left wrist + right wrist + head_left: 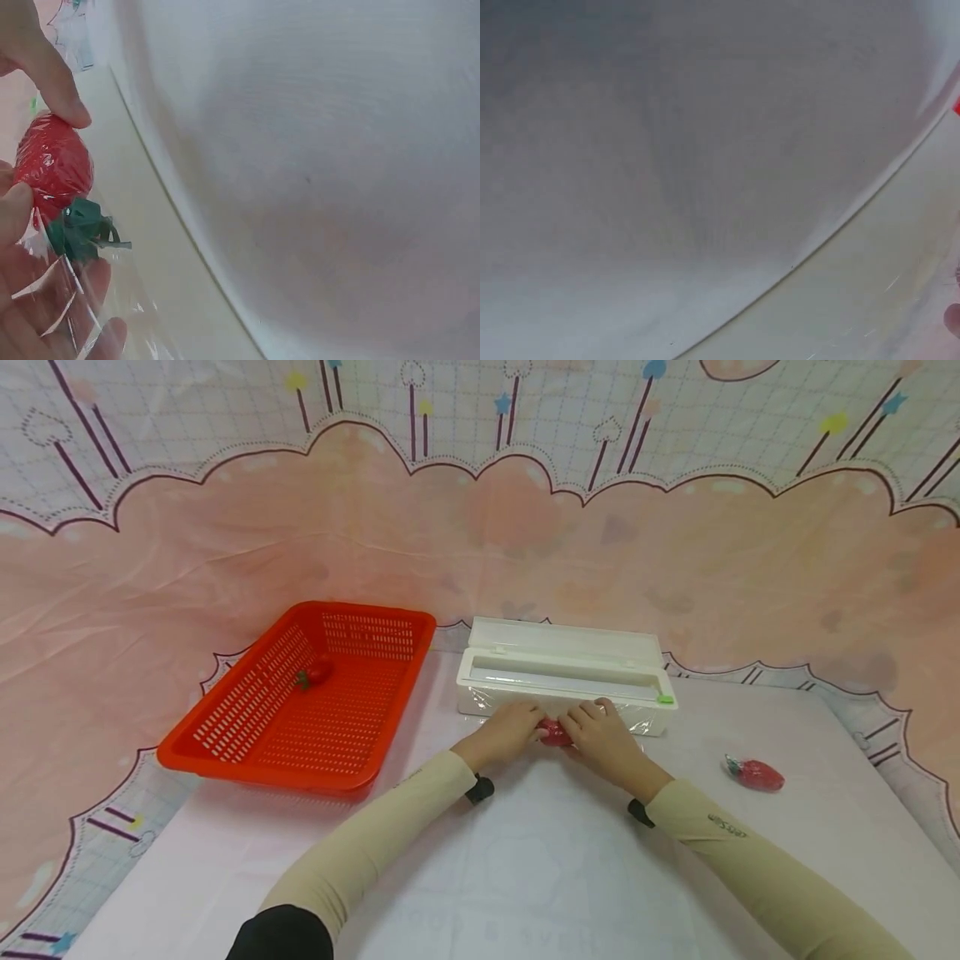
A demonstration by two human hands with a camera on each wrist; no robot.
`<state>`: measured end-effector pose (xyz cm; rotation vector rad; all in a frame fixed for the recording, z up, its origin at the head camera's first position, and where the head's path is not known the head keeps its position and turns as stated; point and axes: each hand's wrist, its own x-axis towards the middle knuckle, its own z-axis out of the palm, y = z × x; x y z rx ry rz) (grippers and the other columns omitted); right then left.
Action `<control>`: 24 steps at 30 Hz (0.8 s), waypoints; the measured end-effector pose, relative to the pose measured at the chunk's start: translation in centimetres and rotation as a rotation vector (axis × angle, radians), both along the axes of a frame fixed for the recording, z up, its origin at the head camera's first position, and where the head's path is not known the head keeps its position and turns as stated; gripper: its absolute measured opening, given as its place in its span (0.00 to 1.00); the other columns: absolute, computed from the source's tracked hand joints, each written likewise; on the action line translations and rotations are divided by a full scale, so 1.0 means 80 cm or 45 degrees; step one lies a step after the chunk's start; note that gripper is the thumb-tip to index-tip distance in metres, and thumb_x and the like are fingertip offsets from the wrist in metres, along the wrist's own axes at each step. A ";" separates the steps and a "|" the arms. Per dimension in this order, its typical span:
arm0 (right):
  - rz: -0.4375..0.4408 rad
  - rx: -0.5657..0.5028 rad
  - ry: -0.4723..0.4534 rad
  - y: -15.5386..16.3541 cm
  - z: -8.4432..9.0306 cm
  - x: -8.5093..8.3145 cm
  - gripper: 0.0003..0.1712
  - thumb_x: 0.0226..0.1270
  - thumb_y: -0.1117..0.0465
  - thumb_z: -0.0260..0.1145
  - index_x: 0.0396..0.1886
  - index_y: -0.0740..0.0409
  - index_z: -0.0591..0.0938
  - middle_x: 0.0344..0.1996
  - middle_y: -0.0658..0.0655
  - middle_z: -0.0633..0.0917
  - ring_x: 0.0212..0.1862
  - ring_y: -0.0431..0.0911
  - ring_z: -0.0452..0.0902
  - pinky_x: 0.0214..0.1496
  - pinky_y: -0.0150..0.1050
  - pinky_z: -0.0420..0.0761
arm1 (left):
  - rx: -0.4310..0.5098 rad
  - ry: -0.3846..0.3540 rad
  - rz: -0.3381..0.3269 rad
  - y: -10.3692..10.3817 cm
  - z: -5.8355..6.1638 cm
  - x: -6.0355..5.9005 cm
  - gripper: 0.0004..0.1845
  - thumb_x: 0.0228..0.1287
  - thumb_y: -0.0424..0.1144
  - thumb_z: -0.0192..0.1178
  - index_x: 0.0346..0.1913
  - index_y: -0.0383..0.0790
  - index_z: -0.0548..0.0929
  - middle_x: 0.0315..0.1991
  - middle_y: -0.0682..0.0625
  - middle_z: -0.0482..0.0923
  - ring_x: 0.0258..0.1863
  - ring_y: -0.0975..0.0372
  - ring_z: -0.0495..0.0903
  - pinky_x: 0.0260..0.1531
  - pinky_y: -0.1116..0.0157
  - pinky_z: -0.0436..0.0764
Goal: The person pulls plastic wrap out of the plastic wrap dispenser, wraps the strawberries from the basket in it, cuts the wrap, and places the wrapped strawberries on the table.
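Note:
A red strawberry (pixel 555 732) with a green leafy top lies between my two hands at the front of a white cling film box (pixel 480 700). Clear film (pixel 56 300) clings shiny around the fruit. My left hand (pixel 510 732) pinches its leafy end between thumb and fingers, the fingers seen through the film in the left wrist view. From the other side, my right hand (pixel 606 739) holds the opposite end; one of its fingers presses there in the left wrist view. The right wrist view catches only a fingertip (pixel 952 320) at its edge.
A red plastic basket (pixel 300 774) stands on the left with one red fruit (pixel 318 672) inside. Another wrapped strawberry (pixel 757 775) lies on the white table (pixel 525 877) to the right. The box's lid (pixel 562 639) stands raised; a green slider (pixel 664 699) sits on its right end.

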<state>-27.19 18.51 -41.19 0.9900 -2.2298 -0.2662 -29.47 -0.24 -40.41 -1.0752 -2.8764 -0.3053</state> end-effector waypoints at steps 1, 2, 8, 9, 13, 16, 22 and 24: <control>-0.002 -0.007 0.005 0.000 0.000 -0.001 0.25 0.42 0.52 0.78 0.38 0.59 0.80 0.33 0.56 0.82 0.39 0.50 0.78 0.45 0.49 0.77 | 0.002 0.012 0.009 0.000 0.000 0.001 0.16 0.69 0.45 0.51 0.50 0.39 0.79 0.45 0.49 0.79 0.48 0.58 0.76 0.53 0.62 0.73; -0.004 -0.009 0.008 0.000 0.000 -0.001 0.25 0.42 0.52 0.78 0.38 0.59 0.80 0.33 0.55 0.82 0.39 0.50 0.78 0.45 0.49 0.77 | 0.001 0.031 0.020 0.000 0.000 0.002 0.16 0.69 0.46 0.51 0.51 0.40 0.79 0.47 0.48 0.78 0.49 0.58 0.75 0.54 0.62 0.72; -0.038 -0.016 -0.027 0.002 -0.001 -0.005 0.26 0.43 0.49 0.77 0.38 0.59 0.81 0.34 0.56 0.82 0.40 0.50 0.78 0.45 0.49 0.77 | -0.026 0.299 0.089 0.001 0.003 0.008 0.27 0.60 0.55 0.60 0.57 0.43 0.75 0.52 0.48 0.74 0.54 0.57 0.72 0.56 0.60 0.71; -0.036 -0.024 -0.032 0.003 -0.002 -0.005 0.25 0.43 0.50 0.77 0.38 0.59 0.81 0.34 0.56 0.82 0.39 0.50 0.78 0.45 0.49 0.77 | -0.029 0.336 0.087 0.001 0.003 0.009 0.28 0.58 0.56 0.61 0.57 0.43 0.75 0.52 0.49 0.74 0.53 0.58 0.72 0.56 0.60 0.71; -0.020 -0.055 -0.032 0.005 -0.002 -0.006 0.24 0.43 0.51 0.76 0.38 0.59 0.80 0.33 0.56 0.82 0.39 0.51 0.77 0.44 0.48 0.76 | -0.060 0.353 0.059 0.002 0.004 0.010 0.25 0.56 0.54 0.63 0.53 0.44 0.77 0.48 0.51 0.77 0.51 0.59 0.74 0.56 0.60 0.71; -0.014 -0.063 -0.032 0.005 -0.002 -0.006 0.24 0.44 0.51 0.76 0.38 0.59 0.80 0.33 0.56 0.82 0.39 0.51 0.77 0.44 0.49 0.76 | -0.066 0.288 0.050 0.003 0.005 0.011 0.21 0.58 0.51 0.63 0.50 0.43 0.78 0.47 0.51 0.79 0.52 0.59 0.76 0.58 0.59 0.71; -0.028 -0.053 -0.039 0.004 0.002 -0.003 0.25 0.45 0.49 0.76 0.40 0.58 0.80 0.33 0.56 0.82 0.39 0.51 0.78 0.44 0.49 0.76 | 0.016 0.276 0.053 0.005 0.003 0.010 0.16 0.57 0.47 0.65 0.44 0.42 0.79 0.40 0.51 0.80 0.44 0.60 0.78 0.49 0.63 0.75; -0.038 -0.041 -0.046 0.004 0.003 -0.002 0.25 0.46 0.49 0.76 0.40 0.59 0.81 0.33 0.56 0.82 0.39 0.51 0.78 0.44 0.49 0.77 | 0.055 0.266 0.049 0.006 0.002 0.010 0.16 0.55 0.46 0.67 0.43 0.41 0.79 0.38 0.51 0.80 0.40 0.61 0.78 0.43 0.65 0.77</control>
